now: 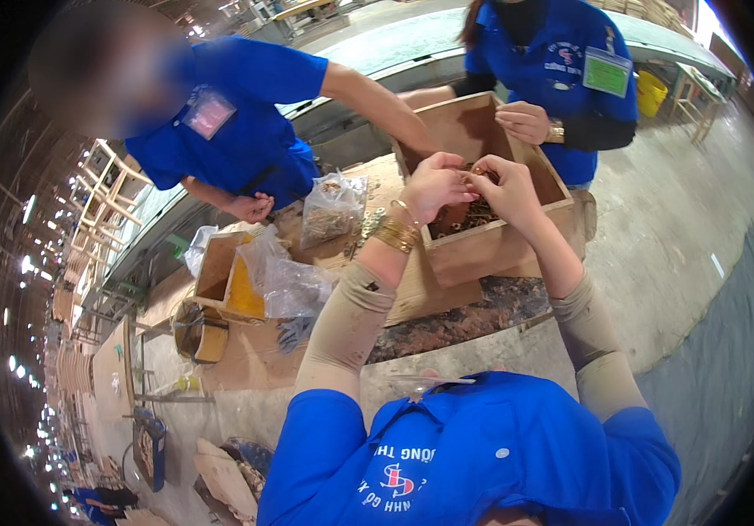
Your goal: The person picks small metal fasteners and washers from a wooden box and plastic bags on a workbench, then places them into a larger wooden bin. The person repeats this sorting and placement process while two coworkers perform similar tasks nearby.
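Over a wooden box [491, 250] my two hands meet, fingertips close together. My left hand [434, 188], with gold bangles at the wrist, has its fingers curled and pinched. Beside it my right hand [508, 188] pinches with thumb and forefinger; whatever small thing is between the fingers is too small to make out. Below them, a heap of small brass-coloured metal fittings [475, 217] lies in the box. A co-worker's arm [386, 110] reaches into the box from the left. Another co-worker's hand [524, 121] is at its far right rim.
Left of the box, a clear bag of small fittings [333, 210] and loose metal pieces [370, 223] lie on the board. Further left are an empty-looking plastic bag [285, 280], a smaller wooden box [215, 267] and a grey glove [294, 333]. A yellow bucket [651, 92] stands far right.
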`<state>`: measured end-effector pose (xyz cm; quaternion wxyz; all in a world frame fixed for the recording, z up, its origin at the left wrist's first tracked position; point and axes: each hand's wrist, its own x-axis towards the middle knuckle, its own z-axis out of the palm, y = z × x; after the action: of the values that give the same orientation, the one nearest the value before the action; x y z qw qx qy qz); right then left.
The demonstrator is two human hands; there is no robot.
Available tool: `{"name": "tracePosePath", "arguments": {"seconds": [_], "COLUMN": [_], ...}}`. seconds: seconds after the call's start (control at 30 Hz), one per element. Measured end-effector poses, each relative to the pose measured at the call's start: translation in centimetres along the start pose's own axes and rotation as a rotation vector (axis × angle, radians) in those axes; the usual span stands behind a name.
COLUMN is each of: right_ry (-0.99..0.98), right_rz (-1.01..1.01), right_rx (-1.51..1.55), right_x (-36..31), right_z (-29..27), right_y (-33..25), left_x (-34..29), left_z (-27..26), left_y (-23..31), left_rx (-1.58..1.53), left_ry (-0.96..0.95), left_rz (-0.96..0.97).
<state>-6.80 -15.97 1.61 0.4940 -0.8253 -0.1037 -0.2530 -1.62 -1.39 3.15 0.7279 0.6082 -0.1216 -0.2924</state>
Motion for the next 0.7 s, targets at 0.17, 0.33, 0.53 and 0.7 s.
{"name": "tracePosePath", "arguments": {"seconds": [0.17,0.33,0.53,0.7], "right_ry": [0.023,0.012,-0.001,-0.053], "right_rz": [-0.207,-0.171,-0.128,0.022], "right_rx": [-0.246,-0.288,-0.302,-0.261], "right_x": [-0.3,-0.1,0.2,0.9], "right_z": [-0.1,-0.2,-0.2,-0.6], "right_y": [-0.3,-0.2,0.8,0.8], "left_x": [1.2,1.7,2.1,2.1], "left_z": [1.9,1.5,1.0,1.5], "left_y": [-0.5,-0.7,-2.3,-2.4], "left_rx": [0.263,0.093,-0.029,0.008], "left_ry": [0.257,0.193,0.126,0.125], "left_rz": [0.046,0.008,0.135,0.177]}}
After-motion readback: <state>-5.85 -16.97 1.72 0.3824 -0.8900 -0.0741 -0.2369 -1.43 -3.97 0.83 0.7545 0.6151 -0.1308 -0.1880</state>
